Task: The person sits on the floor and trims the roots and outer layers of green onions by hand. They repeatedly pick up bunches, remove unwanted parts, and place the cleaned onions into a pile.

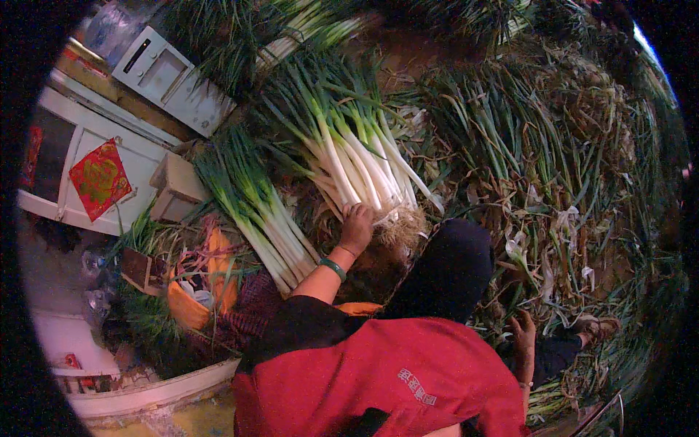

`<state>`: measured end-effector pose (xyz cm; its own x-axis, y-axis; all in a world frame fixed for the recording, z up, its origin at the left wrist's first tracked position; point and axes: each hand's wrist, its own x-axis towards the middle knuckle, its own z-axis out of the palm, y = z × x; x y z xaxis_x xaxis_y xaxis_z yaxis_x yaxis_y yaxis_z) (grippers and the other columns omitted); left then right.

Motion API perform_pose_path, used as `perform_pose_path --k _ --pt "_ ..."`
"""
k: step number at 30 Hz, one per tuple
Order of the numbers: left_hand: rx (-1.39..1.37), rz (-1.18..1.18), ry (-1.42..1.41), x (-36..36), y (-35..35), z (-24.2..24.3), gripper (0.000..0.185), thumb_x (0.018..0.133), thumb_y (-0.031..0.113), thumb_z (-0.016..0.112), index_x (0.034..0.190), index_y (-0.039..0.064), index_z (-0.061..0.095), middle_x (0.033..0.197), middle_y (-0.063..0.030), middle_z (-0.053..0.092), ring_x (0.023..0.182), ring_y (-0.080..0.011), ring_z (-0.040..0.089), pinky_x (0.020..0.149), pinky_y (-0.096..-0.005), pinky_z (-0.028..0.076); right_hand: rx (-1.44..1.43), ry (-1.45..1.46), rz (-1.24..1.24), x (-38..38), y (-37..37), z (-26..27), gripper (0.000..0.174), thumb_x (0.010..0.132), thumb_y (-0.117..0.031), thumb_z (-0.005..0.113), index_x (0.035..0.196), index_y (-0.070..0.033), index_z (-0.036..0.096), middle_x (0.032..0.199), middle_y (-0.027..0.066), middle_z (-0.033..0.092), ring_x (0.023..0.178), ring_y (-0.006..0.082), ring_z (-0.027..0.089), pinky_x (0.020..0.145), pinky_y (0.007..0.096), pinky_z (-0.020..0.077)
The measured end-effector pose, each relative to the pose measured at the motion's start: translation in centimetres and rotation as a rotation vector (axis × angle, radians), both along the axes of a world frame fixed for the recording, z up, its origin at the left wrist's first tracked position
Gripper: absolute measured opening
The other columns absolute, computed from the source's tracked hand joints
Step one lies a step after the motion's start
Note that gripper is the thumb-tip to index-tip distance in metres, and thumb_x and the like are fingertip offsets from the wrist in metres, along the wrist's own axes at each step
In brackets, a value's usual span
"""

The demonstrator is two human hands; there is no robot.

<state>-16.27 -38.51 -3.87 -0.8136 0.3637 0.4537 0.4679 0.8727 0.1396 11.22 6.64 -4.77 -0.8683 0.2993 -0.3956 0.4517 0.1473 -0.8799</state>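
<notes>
In front of me lies a large bunch of big green onions (357, 150), with white stalks, green tops and a mass of tangled roots. My left hand (356, 224), with a green bangle on the wrist, grips the left side of this bunch close to the roots. A smaller bunch of green onions (267, 229) lies beside my left forearm, its lower end partly behind it. Low at my right side, my right hand (523, 328) has thumb and fingers apart, near loose onion leaves; I see nothing held in it.
Untrimmed green onions (502, 131) and dry peeled leaves (546, 246) cover the floor to the right. At the left are an orange bag (188, 306) with pinkish ties, a small box-like stool (177, 185) and a white cabinet (169, 82). More onions (306, 35) lie beyond.
</notes>
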Motion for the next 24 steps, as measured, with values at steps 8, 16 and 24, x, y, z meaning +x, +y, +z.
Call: perform_pose_path --k 8,16,24 --pt "0.184 -0.102 -0.142 -1.1 2.6 1.5 0.046 0.073 0.033 0.06 0.11 0.009 0.046 0.111 -0.0095 0.047 0.113 -0.0273 0.038 0.096 -0.0485 0.02 0.04 -0.203 0.031 -0.7 -1.1 1.9 0.035 0.083 -0.01 0.055 0.114 0.001 0.046 0.1 0.0115 0.057 0.081 0.014 0.055 0.07 0.0265 0.0449" --pt "-0.396 -0.307 -0.448 -1.6 0.0 2.4 0.042 0.064 0.029 0.067 0.101 0.011 0.054 0.106 -0.0059 0.051 0.114 -0.0254 0.04 0.092 -0.042 0.032 0.008 -0.246 0.001 0.9 -0.9 2.0 0.033 0.082 -0.008 0.055 0.113 0.0 0.047 0.098 0.0113 0.058 0.088 0.0169 0.054 0.076 0.0279 0.0433" --pt "-0.303 -0.399 -0.37 -0.8 -1.1 1.9 0.041 0.059 0.014 0.068 0.097 0.007 0.053 0.095 -0.011 0.051 0.102 -0.0303 0.045 0.085 -0.0375 0.04 0.262 -0.254 0.148 3.4 0.1 -2.1 0.04 0.079 -0.012 0.06 0.115 -0.002 0.046 0.102 0.0177 0.058 0.088 0.0306 0.058 0.073 0.0341 0.0445"
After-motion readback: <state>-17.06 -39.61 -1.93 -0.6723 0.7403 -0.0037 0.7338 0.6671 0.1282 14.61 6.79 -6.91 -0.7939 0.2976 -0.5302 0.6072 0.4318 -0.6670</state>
